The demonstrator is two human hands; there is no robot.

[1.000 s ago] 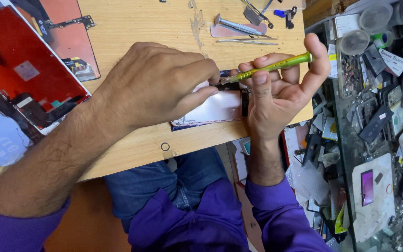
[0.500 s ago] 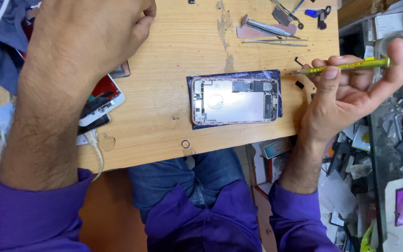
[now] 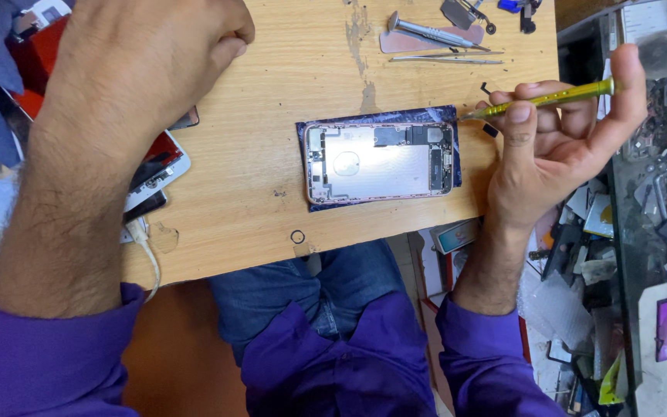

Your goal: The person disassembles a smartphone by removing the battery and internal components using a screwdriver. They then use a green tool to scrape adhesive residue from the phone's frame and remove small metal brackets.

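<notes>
Two purple sleeves sit lowest in the head view, w/ blue jeans between them. Next up is the wooden counter. A small black ring lies near its front edge.

An open phone body lies flat at the middle of the counter, back side down, metal insides showing. It rests on a dark blue mat that peeks out around it. No hand touches it.

Just beside it, the right hand is clamped on a yellow-green screwdriver; thumb and fingers pinch the shaft, and the tip points at the phone's top corner but stays a bit off it.

Well apart, the left hand is curled shut, knuckles up, over a red-and-white phone screen & other parts. Can't tell if it holds anything. A white cable hangs off the counter edge there.

Farthest away lie a silver screwdriver and thin tweezers. A messy shelf of phone parts fills the right side.
</notes>
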